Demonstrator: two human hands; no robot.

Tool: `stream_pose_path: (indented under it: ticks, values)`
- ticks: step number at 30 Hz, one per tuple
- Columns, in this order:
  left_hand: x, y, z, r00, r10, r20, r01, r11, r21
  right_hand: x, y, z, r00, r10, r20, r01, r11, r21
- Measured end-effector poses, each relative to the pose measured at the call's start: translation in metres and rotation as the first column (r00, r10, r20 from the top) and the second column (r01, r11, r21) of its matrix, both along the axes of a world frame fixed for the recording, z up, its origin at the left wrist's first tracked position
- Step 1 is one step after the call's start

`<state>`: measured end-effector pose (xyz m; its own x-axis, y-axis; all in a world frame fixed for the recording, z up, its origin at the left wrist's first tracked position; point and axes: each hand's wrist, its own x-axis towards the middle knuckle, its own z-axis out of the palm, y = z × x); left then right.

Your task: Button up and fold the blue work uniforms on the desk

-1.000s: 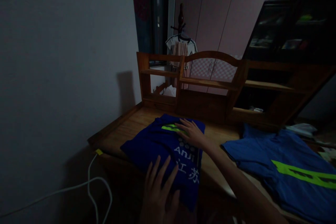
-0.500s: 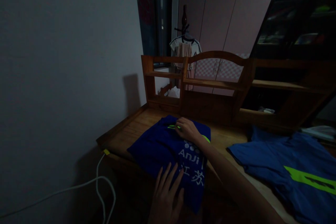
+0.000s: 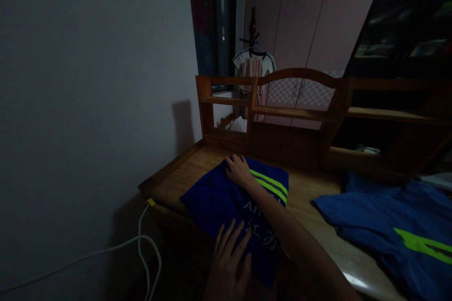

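A dark blue shirt (image 3: 212, 197) with yellow-green stripes and white lettering lies folded on the wooden desk, its near end hanging over the front edge. My right hand (image 3: 238, 170) rests on the shirt's far part, palm down, fingers somewhat spread and slightly bent. Nearer to me, my left hand (image 3: 229, 258) lies over the near part of the shirt with its fingers stretched and apart. My right forearm covers part of the lettering.
A second blue garment (image 3: 374, 216) with a yellow-green band is spread on the desk (image 3: 310, 183) at right. A wooden shelf unit (image 3: 293, 113) lines the back. A white wall (image 3: 106, 80) and a white cable (image 3: 141, 244) are at left.
My right hand has moved a little left across the shirt's far part, uncovering the yellow-green stripes. My left hand stays in about the same place on the shirt. The view has shifted slightly.
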<state>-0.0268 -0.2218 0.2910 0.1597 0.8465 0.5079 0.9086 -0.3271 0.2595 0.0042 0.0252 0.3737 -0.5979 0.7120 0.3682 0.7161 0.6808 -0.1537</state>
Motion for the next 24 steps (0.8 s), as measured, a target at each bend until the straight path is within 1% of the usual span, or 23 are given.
stream_pose_path:
  ticks: [1,2,3,4,5,6,7,8,9,10,11,12,13,14,15,16,17,18,20,22,24]
  values:
    - [-0.004,-0.001,0.0,0.998,0.009,0.06,-0.009,1.0,0.008,0.0,-0.009,0.008,1.0,-0.005,-0.019,0.005,1.0,0.013]
    - [-0.01,-0.002,0.001,0.99,0.042,0.138,-0.045,0.999,0.023,0.003,-0.018,0.016,0.999,-0.011,-0.034,0.012,1.0,0.025]
    - [-0.019,-0.002,0.003,0.967,0.101,0.233,-0.114,0.993,0.044,0.01,-0.028,0.023,0.998,-0.015,-0.056,0.017,0.999,0.034]
    - [-0.029,-0.001,0.006,0.924,0.179,0.336,-0.212,0.975,0.062,0.022,-0.039,0.03,0.995,-0.015,-0.094,0.019,0.999,0.036]
    - [-0.041,0.002,0.009,0.86,0.266,0.436,-0.326,0.943,0.068,0.037,-0.05,0.036,0.989,-0.018,-0.144,0.023,0.999,0.029]
    - [-0.054,0.005,0.013,0.78,0.341,0.524,-0.434,0.899,0.061,0.057,-0.062,0.041,0.974,-0.016,-0.225,0.017,1.0,0.006]
    - [-0.067,0.01,0.016,0.695,0.398,0.599,-0.521,0.853,0.038,0.08,-0.075,0.043,0.947,-0.028,-0.319,0.016,0.999,-0.04]
    - [-0.08,0.015,0.019,0.61,0.435,0.662,-0.58,0.815,-0.002,0.104,-0.088,0.044,0.913,-0.067,-0.403,0.025,0.994,-0.108]
    - [-0.092,0.019,0.02,0.525,0.458,0.717,-0.61,0.791,-0.058,0.13,-0.102,0.042,0.879,-0.124,-0.461,0.033,0.979,-0.2]
    - [-0.103,0.023,0.021,0.445,0.481,0.756,-0.613,0.779,-0.134,0.154,-0.116,0.038,0.841,-0.212,-0.497,0.055,0.948,-0.313]
    - [-0.111,0.026,0.021,0.38,0.511,0.771,-0.591,0.775,-0.222,0.177,-0.13,0.032,0.796,-0.323,-0.512,0.094,0.902,-0.422]
    - [-0.117,0.028,0.02,0.346,0.553,0.758,-0.556,0.772,-0.31,0.195,-0.143,0.025,0.748,-0.435,-0.501,0.132,0.838,-0.53]
    - [-0.121,0.029,0.02,0.348,0.607,0.715,-0.525,0.758,-0.387,0.209,-0.157,0.018,0.71,-0.525,-0.469,0.151,0.764,-0.627]
    - [-0.123,0.029,0.02,0.384,0.66,0.646,-0.514,0.734,-0.445,0.218,-0.169,0.01,0.677,-0.588,-0.443,0.142,0.695,-0.705]
    - [-0.124,0.029,0.022,0.438,0.702,0.561,-0.523,0.707,-0.476,0.221,-0.18,0.003,0.655,-0.63,-0.418,0.127,0.637,-0.76]
    - [-0.123,0.029,0.023,0.49,0.731,0.475,-0.549,0.682,-0.483,0.22,-0.19,-0.003,0.644,-0.649,-0.406,0.103,0.599,-0.794]
    - [-0.122,0.03,0.026,0.527,0.751,0.398,-0.575,0.66,-0.483,0.214,-0.198,-0.008,0.636,-0.653,-0.411,0.069,0.579,-0.813]
    - [-0.121,0.032,0.029,0.555,0.76,0.338,-0.587,0.646,-0.489,0.206,-0.204,-0.012,0.63,-0.649,-0.426,0.034,0.571,-0.82]
    - [-0.118,0.038,0.036,0.587,0.756,0.289,-0.563,0.638,-0.525,0.186,-0.211,-0.018,0.621,-0.632,-0.463,-0.03,0.572,-0.82]
    - [-0.118,0.045,0.041,0.605,0.739,0.295,-0.517,0.647,-0.561,0.168,-0.212,-0.023,0.6,-0.624,-0.501,-0.083,0.574,-0.814]
    - [-0.12,0.051,0.044,0.621,0.705,0.343,-0.459,0.682,-0.57,0.155,-0.209,-0.029,0.563,-0.621,-0.546,-0.115,0.595,-0.795]
